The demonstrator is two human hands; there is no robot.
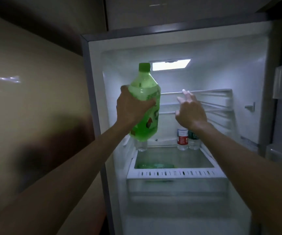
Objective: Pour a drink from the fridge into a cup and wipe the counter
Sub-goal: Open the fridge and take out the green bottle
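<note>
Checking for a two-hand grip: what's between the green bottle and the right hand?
Head view: the gap between green bottle and right hand is bare, only shelf rails behind it.

Lighting: we record a dim room. The one strong source is the cold white lamp panel (171, 64) in the fridge (248, 73) ceiling.
Backlit: the green bottle (145, 102) glows.
Shadows: dark patches on the left wall (35, 56), plus a faint glare streak.
Blur: right hand (190, 111) smeared, possibly by motion.
Edges: we note darkened, soft corners and bowed lines.

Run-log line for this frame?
phase: fetch drink | left hand: grips green bottle, capped | right hand: holds nothing | fridge: open
</note>
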